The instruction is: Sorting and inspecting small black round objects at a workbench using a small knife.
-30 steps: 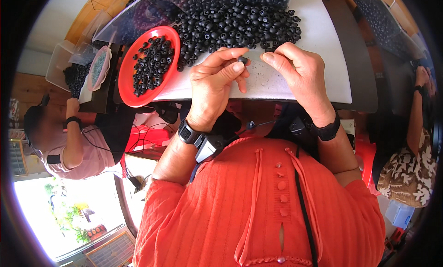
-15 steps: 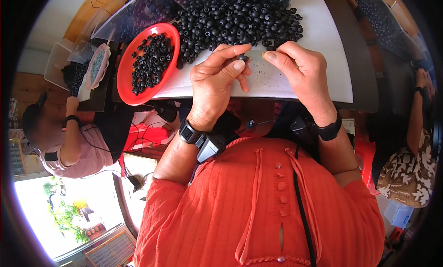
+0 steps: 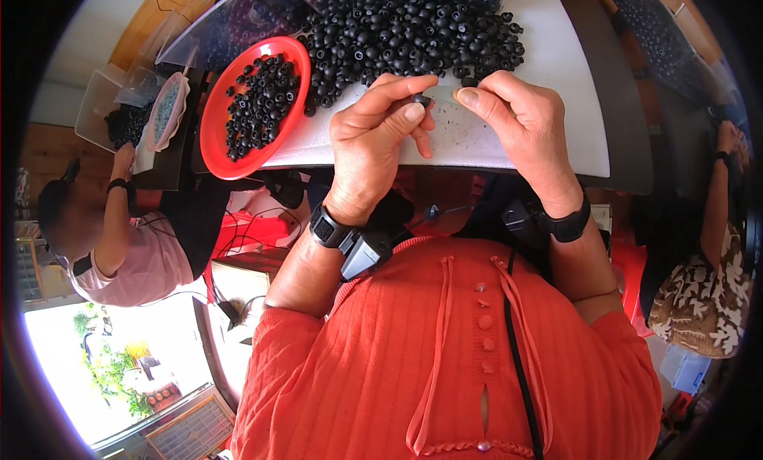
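Observation:
Over the near part of the white tabletop (image 3: pixel 568 118), my left hand (image 3: pixel 364 142) pinches a small, round, hollow black plastic piece (image 3: pixel 422 100) between thumb and fingers. My right hand (image 3: pixel 524 122) is a short way to its right, thumb and forefinger pressed together at the tips. Whatever that pinch holds, if anything, is too small to make out. Just beyond both hands lies a large heap of similar black pieces (image 3: pixel 389 34). To the left, a red oval plate (image 3: pixel 213 146) carries more of them.
A clear plastic sheet or bin wall (image 3: pixel 214 42) stands behind the plate. At far left another person (image 3: pixel 131 253) reaches toward a pale scalloped dish (image 3: pixel 167 114) and a clear tub (image 3: pixel 99 114). Another person's arm (image 3: pixel 718 182) shows at far right. Dark specks dot the tabletop.
Both my hands have shifted very slightly to the right, keeping their pinches. The person at far left has raised their hand a little toward the dish.

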The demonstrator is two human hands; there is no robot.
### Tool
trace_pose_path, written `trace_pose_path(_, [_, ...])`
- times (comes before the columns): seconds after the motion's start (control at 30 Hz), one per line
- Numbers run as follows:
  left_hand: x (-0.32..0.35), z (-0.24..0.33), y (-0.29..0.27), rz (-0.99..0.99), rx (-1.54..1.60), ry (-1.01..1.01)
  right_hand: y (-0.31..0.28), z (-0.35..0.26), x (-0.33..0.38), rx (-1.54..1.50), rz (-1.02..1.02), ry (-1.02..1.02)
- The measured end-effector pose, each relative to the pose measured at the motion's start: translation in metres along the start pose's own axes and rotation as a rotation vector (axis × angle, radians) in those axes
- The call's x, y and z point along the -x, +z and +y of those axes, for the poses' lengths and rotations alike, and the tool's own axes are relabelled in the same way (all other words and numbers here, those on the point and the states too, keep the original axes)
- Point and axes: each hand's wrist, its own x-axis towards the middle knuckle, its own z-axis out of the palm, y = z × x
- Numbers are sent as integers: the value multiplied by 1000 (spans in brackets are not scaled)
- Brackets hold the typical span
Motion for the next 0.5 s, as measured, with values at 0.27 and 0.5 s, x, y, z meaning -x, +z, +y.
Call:
trace_pose_path(0.27, [1,0,0,-2,3,-3,0,2,-1,43,-21,-46])
trace_pose_path(0.5, [1,-1,1,26,13,5,0,3,-1,56,-38,-65])
